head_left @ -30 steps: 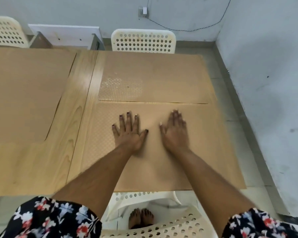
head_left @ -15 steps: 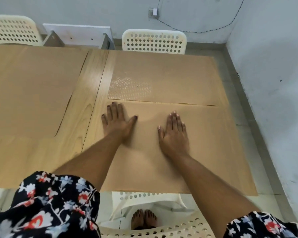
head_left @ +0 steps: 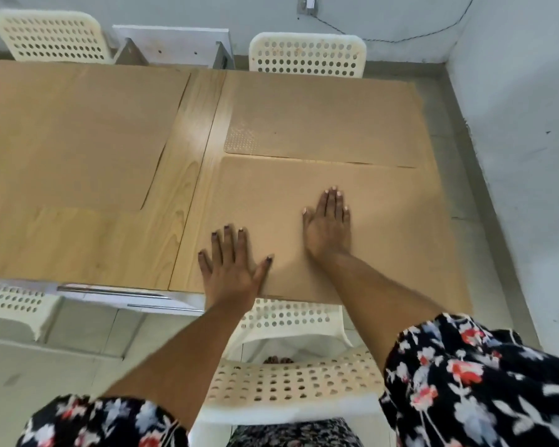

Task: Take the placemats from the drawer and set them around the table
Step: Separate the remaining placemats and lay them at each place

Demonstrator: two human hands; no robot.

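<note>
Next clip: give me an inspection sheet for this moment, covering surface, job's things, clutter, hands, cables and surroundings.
Surface: light wooden table, bare strip showing between mats.
Job's things: near placemat laid at the near right; far placemat beyond it; left placemat covering the far left.
Clutter: nothing seen.
Hands: left hand and right hand pressed flat, fingers extended, on the near placemat.
Cables: dark cable running from a wall socket.
Surroundings: perforated cream chairs around the table; white drawer unit behind it; grey walls, tiled floor.

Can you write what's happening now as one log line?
step: smoothing near mat | left hand: flat on mat | right hand: flat on mat | table
</note>
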